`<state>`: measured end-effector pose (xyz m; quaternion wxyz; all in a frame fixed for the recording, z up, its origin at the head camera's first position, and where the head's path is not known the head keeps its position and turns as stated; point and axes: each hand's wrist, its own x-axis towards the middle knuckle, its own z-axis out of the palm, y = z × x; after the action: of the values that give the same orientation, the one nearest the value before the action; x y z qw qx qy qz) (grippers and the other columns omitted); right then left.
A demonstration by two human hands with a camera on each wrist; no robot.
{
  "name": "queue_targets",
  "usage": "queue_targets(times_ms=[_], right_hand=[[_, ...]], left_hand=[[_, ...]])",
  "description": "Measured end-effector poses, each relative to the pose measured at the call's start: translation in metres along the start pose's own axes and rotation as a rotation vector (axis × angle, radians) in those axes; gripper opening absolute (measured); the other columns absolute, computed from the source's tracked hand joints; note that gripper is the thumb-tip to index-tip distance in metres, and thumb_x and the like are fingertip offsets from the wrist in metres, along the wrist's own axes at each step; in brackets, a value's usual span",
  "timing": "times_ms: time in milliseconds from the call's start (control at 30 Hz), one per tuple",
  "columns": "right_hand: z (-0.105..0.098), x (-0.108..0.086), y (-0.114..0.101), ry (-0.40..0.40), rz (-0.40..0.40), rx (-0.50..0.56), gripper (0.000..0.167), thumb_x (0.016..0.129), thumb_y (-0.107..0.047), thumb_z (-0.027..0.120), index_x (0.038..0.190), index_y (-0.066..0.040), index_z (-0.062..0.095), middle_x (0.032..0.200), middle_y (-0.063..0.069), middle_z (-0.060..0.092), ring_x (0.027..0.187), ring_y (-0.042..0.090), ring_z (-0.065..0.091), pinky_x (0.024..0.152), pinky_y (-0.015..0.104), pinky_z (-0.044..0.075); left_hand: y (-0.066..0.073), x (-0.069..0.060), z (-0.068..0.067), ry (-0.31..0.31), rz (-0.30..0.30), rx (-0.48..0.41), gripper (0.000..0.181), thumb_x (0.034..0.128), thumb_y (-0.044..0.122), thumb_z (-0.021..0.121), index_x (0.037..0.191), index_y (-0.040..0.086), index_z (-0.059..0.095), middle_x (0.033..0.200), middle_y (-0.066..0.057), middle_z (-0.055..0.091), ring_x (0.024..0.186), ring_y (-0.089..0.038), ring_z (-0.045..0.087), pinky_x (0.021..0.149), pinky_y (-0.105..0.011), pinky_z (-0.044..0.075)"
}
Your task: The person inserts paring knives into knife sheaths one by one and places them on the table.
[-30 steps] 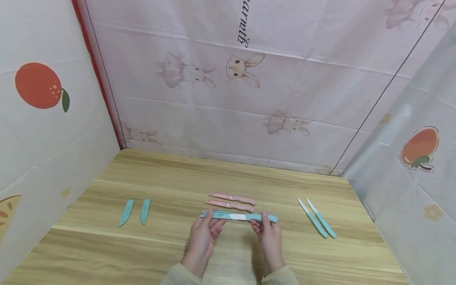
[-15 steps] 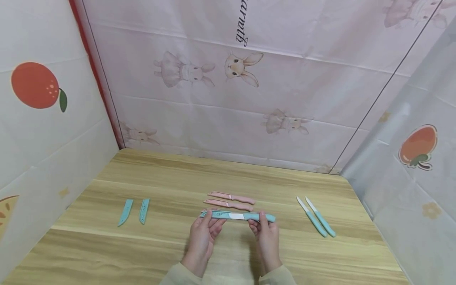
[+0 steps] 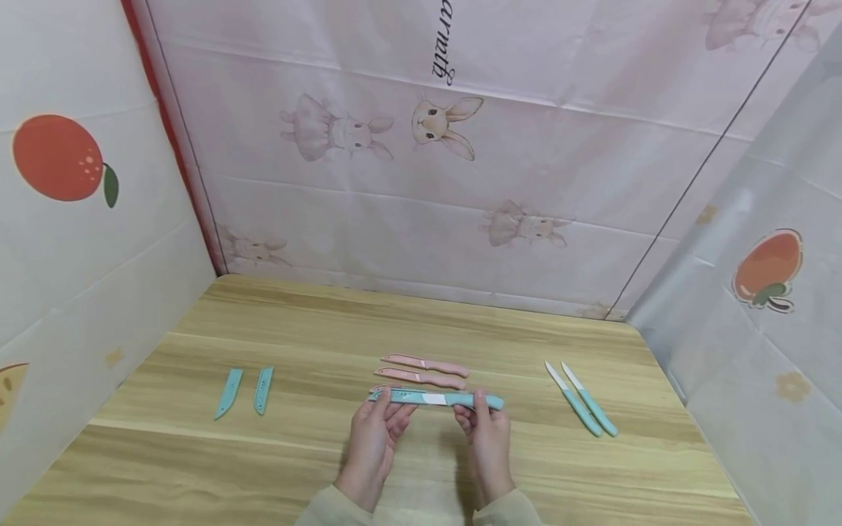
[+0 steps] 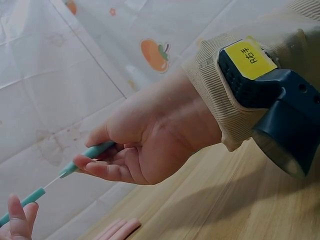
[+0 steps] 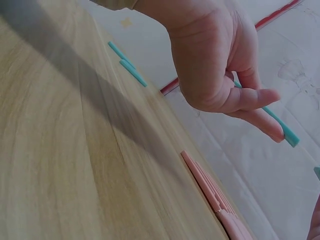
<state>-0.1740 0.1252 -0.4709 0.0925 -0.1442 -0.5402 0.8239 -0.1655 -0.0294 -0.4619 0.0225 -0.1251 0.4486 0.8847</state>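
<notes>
My left hand [image 3: 373,446] pinches a teal knife sheath [image 3: 408,397] between thumb and fingers, above the wooden table. My right hand [image 3: 488,446] grips the teal handle [image 3: 493,402] of a paring knife, its blade [image 3: 435,399] pointing left and partly inside the sheath. A short white stretch of blade shows between sheath and handle. In the left wrist view the right hand [image 4: 150,135] holds the handle [image 4: 100,150]; in the right wrist view the left hand [image 5: 220,70] holds the sheath [image 5: 280,125]. Just beyond lie pink sheathed knives [image 3: 427,367], one partly hidden behind the teal sheath.
Two loose teal sheaths [image 3: 229,394] lie on the table's left side. Two bare teal-handled knives [image 3: 582,409] lie side by side at the right. Printed cloth walls [image 3: 421,183] enclose the back and both sides of the wooden table [image 3: 296,329].
My right hand has moved slightly left with the knife, and less blade shows outside the sheath. The left hand holds nearly still. The view has shifted a little.
</notes>
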Motion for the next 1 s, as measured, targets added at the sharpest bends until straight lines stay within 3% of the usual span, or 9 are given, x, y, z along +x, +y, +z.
queue_targets(times_ms=[667, 1000], right_hand=[[0.0058, -0.0055, 0.0061, -0.003, -0.006, 0.003, 0.021, 0.101, -0.017, 0.042, 0.103, 0.002, 0.051, 0.075, 0.002, 0.062, 0.066, 0.007, 0.06, 0.065, 0.018, 0.054], [0.0097, -0.0067, 0.0054, 0.009, -0.004, -0.014, 0.027, 0.1, -0.017, 0.043, 0.108, 0.008, 0.047, 0.076, 0.003, 0.062, 0.065, 0.008, 0.06, 0.066, 0.019, 0.055]], left_hand=[[-0.001, -0.0036, -0.0002, 0.004, -0.009, 0.025, 0.047, 0.1012, 0.027, 0.04, 0.131, -0.009, 0.035, 0.108, -0.02, 0.064, 0.087, -0.015, 0.067, 0.063, -0.013, 0.053], [-0.0018, -0.005, 0.0019, -0.014, 0.008, 0.024, 0.047, 0.1009, 0.027, 0.041, 0.129, -0.01, 0.037, 0.105, -0.018, 0.065, 0.086, -0.015, 0.068, 0.062, -0.013, 0.053]])
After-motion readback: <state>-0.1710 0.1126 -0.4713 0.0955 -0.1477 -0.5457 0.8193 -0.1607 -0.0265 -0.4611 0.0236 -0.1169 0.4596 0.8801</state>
